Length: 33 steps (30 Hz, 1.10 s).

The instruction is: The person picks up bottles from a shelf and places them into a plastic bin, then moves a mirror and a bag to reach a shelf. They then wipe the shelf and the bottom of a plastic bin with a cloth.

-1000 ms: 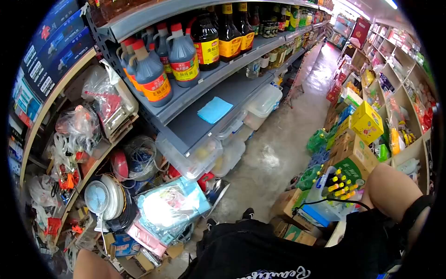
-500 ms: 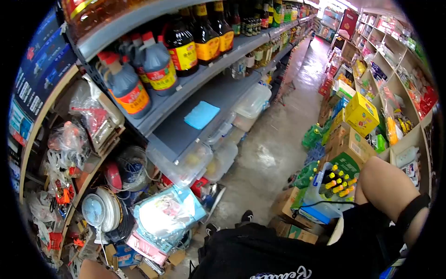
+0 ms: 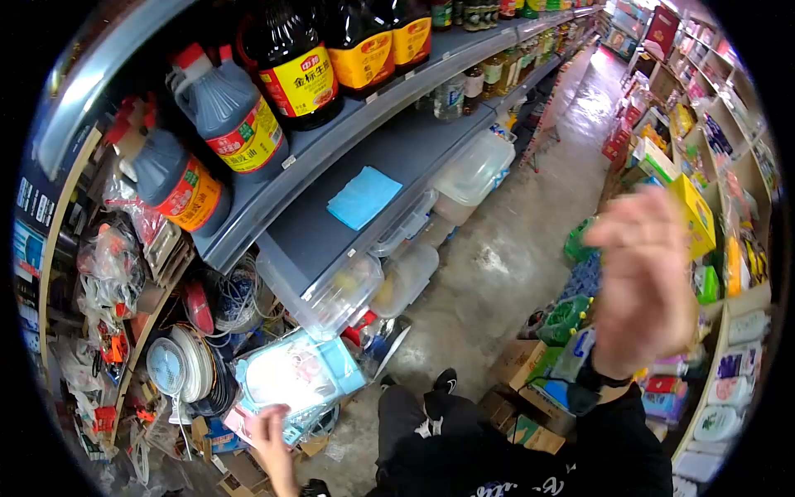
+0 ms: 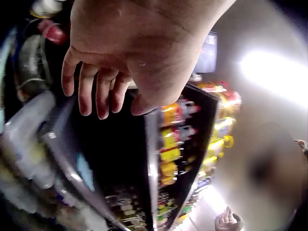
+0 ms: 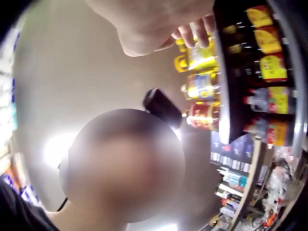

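Observation:
My right hand (image 3: 646, 286) is raised over the right side of the aisle, blurred, holding nothing. In the right wrist view the same hand (image 5: 159, 24) has its fingers loosely bent. Low on the left, my left hand (image 3: 272, 447) overlaps the lower edge of a light-blue plastic-wrapped package (image 3: 298, 377). Seen from the left wrist, this hand (image 4: 139, 53) hangs with relaxed fingers and nothing in them. On the grey lower shelf (image 3: 306, 240) lies a folded blue cloth (image 3: 364, 197). Large soy sauce bottles (image 3: 240, 124) stand on the shelf above it.
Clear plastic bins (image 3: 472, 170) sit beneath the shelf. A white fan (image 3: 167, 369) and coiled cables crowd the floor at left. Cardboard boxes (image 3: 513, 364) and a yellow box (image 3: 691, 215) line the right side. Between them runs the bare aisle floor (image 3: 489, 265).
Both hands have come into the head view, the right one raised, the left one low. The head view has shifted, and the soy sauce bottles appear larger.

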### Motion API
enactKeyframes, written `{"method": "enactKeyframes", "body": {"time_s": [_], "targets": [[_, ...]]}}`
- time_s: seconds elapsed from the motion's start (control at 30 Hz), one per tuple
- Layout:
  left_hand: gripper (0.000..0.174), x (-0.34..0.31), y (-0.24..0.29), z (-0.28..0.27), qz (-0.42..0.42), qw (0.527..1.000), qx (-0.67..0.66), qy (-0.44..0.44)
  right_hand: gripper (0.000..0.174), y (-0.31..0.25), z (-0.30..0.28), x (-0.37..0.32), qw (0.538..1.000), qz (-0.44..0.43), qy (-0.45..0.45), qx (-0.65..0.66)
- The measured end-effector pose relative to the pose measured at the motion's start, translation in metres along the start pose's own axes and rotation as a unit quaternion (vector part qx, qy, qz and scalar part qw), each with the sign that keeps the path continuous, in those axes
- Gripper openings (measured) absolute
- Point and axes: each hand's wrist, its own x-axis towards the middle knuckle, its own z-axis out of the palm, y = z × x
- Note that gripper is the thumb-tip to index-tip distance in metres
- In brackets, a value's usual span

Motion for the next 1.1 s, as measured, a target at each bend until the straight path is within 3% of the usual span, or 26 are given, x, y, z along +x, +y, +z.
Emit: {"method": "enactKeyframes", "body": {"time_s": [0.03, 0.1, 0.17, 0.23, 0.33, 0.43, 0.57, 0.67, 0.83, 1.1], "targets": [[0.013, -0.005, -0.024, 0.009, -0.059, 0.998, -0.005, -0.013, 0.046, 0.036, 0.003, 0.002, 0.997, 0.079, 0.002, 0.024], [0.008, -0.008, -0.074, 0.021, -0.081, 0.993, -0.04, -0.076, 0.042, 0.11, 0.008, -0.001, 0.969, 0.243, -0.032, 0.031], [0.009, 0.002, -0.082, 0.034, -0.06, 0.983, 0.131, -0.114, 0.042, 0.191, 0.016, -0.018, 0.957, 0.282, -0.064, 0.033], [0.01, 0.025, -0.091, 0.06, 0.03, 0.984, 0.159, -0.072, 0.04, 0.253, 0.022, -0.028, 0.946, 0.266, -0.135, -0.125], [0.017, 0.081, -0.111, 0.102, 0.107, 0.983, 0.149, 0.017, 0.042, 0.327, 0.028, -0.034, 0.913, 0.131, -0.259, -0.287], [0.022, 0.145, -0.12, 0.151, 0.192, 0.967, 0.13, 0.107, 0.046, 0.388, 0.033, -0.028, 0.878, 0.018, -0.317, -0.359], [0.015, 0.222, -0.142, 0.203, 0.296, 0.928, 0.095, 0.207, 0.05, 0.44, 0.046, -0.011, 0.857, -0.001, -0.358, -0.371], [0.01, 0.244, -0.146, 0.23, 0.253, 0.94, -0.005, 0.227, 0.059, 0.467, 0.054, 0.002, 0.837, -0.035, -0.398, -0.374], [0.009, 0.26, -0.152, 0.246, 0.273, 0.906, 0.072, 0.316, 0.076, 0.502, 0.057, 0.02, 0.777, -0.084, -0.476, -0.404], [0.02, 0.271, -0.134, 0.249, 0.261, 0.909, 0.133, 0.297, 0.082, 0.534, 0.04, 0.031, 0.78, -0.153, -0.511, -0.328]]}}
